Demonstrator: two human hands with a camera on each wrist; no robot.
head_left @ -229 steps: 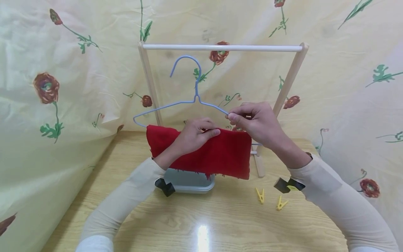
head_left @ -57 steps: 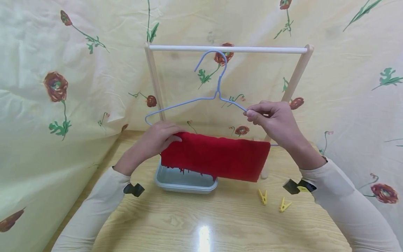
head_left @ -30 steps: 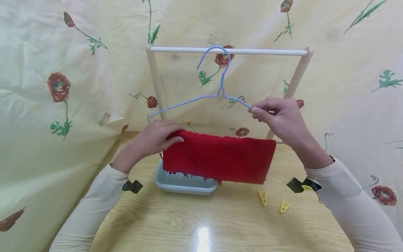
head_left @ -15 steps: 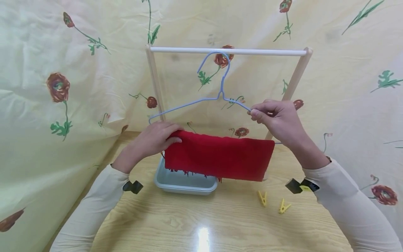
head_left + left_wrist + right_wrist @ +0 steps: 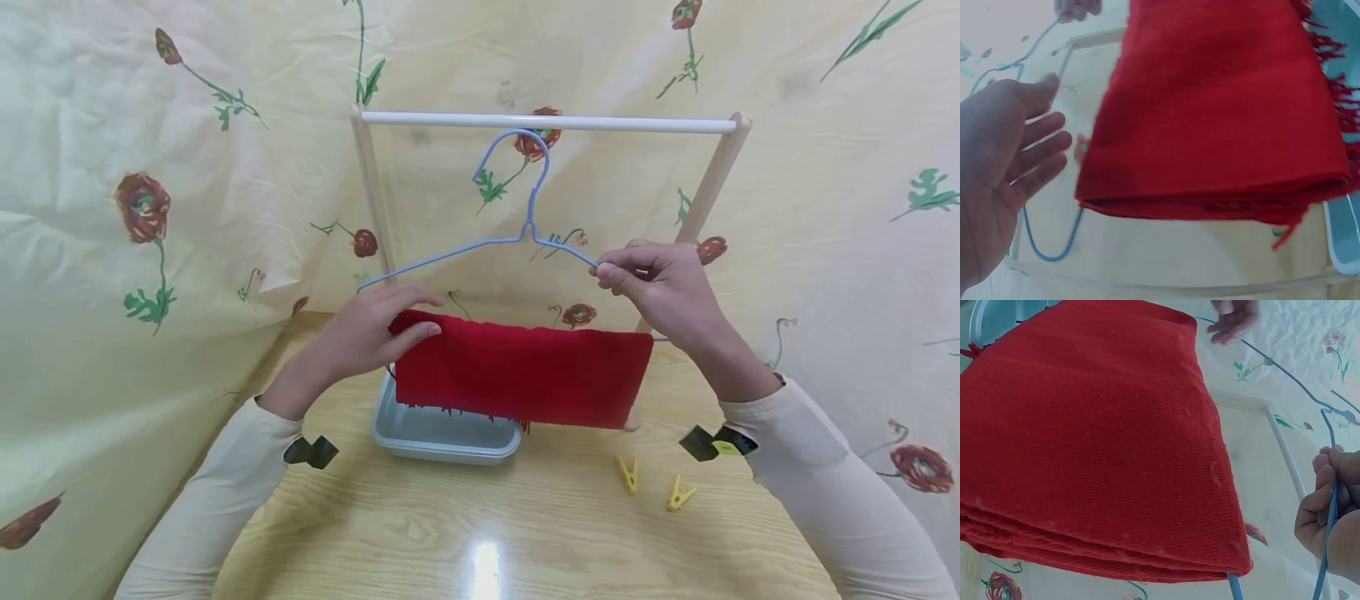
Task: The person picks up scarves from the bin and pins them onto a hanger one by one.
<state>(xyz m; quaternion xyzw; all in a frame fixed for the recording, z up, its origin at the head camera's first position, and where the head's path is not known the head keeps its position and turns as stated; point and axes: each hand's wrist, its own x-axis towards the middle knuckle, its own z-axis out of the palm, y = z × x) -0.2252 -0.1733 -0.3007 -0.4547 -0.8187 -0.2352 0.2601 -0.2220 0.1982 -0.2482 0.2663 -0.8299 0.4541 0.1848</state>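
- Right hand (image 5: pixel 660 287) pinches hanger (image 5: pixel 532 207); left hand (image 5: pixel 367 329) loose, just beside cloth (image 5: pixel 521 375).
- Step, seemingly: squaring cloth on hanger.
- Next likely calls for level lift to rod (image 5: pixel 547 122) beyond hands.

One hanger (image 5: pixel 532 206), one cloth (image 5: pixel 521 373), two clothespins (image 5: pixel 631 482)

The red cloth (image 5: pixel 517 371) hung folded in layers over the lower bar of the thin blue hanger (image 5: pixel 531 207), dark fringe trailing from its bottom edge, mostly toward the left. The hanger was raised, hook uppermost and opening left, its bar sloping down rightward and emerging past the cloth's right end.
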